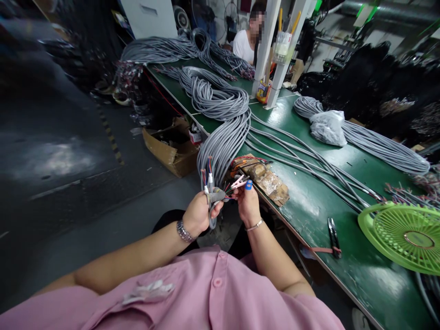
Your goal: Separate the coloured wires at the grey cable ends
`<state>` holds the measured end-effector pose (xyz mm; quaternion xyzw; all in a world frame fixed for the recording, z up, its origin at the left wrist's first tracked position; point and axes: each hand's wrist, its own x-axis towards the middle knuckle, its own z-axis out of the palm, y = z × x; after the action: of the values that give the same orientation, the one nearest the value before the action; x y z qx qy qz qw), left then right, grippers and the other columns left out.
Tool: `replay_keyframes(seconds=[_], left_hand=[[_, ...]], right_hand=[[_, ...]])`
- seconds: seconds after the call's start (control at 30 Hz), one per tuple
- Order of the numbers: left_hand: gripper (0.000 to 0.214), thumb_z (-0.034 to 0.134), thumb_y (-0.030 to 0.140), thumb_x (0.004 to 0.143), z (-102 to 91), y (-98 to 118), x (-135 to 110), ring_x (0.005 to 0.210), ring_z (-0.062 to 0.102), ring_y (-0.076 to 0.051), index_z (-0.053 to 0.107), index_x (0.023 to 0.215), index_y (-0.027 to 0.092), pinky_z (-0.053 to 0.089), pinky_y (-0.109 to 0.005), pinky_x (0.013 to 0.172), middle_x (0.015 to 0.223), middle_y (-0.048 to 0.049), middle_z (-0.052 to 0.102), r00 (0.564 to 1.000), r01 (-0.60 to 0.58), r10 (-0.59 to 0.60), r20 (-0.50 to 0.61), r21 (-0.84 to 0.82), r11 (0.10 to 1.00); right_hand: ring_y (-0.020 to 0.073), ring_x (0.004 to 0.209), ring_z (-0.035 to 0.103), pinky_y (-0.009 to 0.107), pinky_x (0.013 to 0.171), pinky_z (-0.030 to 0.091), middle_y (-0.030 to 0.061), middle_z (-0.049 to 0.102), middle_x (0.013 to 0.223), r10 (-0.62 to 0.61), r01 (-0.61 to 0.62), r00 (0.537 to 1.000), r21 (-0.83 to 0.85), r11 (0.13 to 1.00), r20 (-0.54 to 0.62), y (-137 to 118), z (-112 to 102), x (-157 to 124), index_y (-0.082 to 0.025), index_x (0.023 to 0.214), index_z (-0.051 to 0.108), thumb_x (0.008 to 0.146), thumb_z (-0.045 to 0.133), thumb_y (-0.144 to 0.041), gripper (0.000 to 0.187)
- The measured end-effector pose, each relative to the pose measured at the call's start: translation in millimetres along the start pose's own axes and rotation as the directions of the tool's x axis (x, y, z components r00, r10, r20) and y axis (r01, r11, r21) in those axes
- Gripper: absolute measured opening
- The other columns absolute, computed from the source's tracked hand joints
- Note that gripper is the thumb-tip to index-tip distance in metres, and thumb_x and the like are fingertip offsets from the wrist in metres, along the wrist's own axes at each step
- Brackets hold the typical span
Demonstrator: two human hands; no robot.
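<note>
My left hand is closed around the end of a grey cable, whose thin coloured wires fan out toward the right. More cable ends with white collars and bare coloured wires stick up beside it. Close by on the right, my right hand has its fingers pinched on a small pink clip at the wire tips. A blue cover is on one of its fingertips. Exactly which wire the fingers touch is too small to tell.
A large grey cable bundle hangs over the green table's edge. Behind my right hand lies a taped wooden block. Snips and a green fan are farther right. A cardboard box stands on the floor. Someone is behind the table.
</note>
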<state>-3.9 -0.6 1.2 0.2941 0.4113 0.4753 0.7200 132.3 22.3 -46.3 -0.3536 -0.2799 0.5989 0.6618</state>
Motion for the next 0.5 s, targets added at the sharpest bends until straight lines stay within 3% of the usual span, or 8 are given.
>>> replay_keyframes(seconds=[0.13, 0.3, 0.5], left_hand=[[0.021, 0.069, 0.028, 0.064, 0.5, -3.6, 3.7, 0.030, 0.034, -0.005, 0.051, 0.062, 0.016, 0.020, -0.017, 0.032, 0.040, 0.0040, 0.047, 1.000, 0.005, -0.005, -0.020, -0.014, 1.000], [0.023, 0.071, 0.028, 0.062, 0.9, -8.2, 7.6, 0.030, 0.034, -0.005, 0.050, 0.062, 0.017, 0.021, -0.017, 0.032, 0.040, 0.0046, 0.048, 0.998, 0.018, -0.019, -0.063, -0.003, 1.000], [0.023, 0.071, 0.029, 0.063, -0.8, -9.0, 6.0, 0.030, 0.034, -0.005, 0.051, 0.061, 0.016, 0.021, -0.017, 0.032, 0.040, 0.0045, 0.048, 0.998, 0.018, -0.016, -0.068, 0.022, 1.000]], right_hand=[[0.0106, 0.065, 0.058, 0.021, 0.058, 0.048, 0.0020, 0.067, 0.081, 0.161, -0.176, 0.983, 0.188, 0.966, 0.090, -4.6, 2.8, 5.0, -0.018, 0.093, 0.068, 0.082, 0.065, -0.056, 0.040], [0.0108, 0.069, 0.060, 0.020, 0.060, 0.047, 0.0013, 0.068, 0.079, 0.159, -0.165, 0.986, 0.246, 0.955, 0.043, -5.7, 6.1, 6.7, -0.018, 0.090, 0.068, 0.083, 0.068, -0.048, 0.031], [0.0114, 0.063, 0.057, 0.021, 0.054, 0.046, 0.0019, 0.067, 0.077, 0.196, -0.205, 0.979, 0.256, 0.945, 0.061, -5.6, 6.6, 4.1, -0.018, 0.090, 0.067, 0.083, 0.062, -0.057, 0.040]])
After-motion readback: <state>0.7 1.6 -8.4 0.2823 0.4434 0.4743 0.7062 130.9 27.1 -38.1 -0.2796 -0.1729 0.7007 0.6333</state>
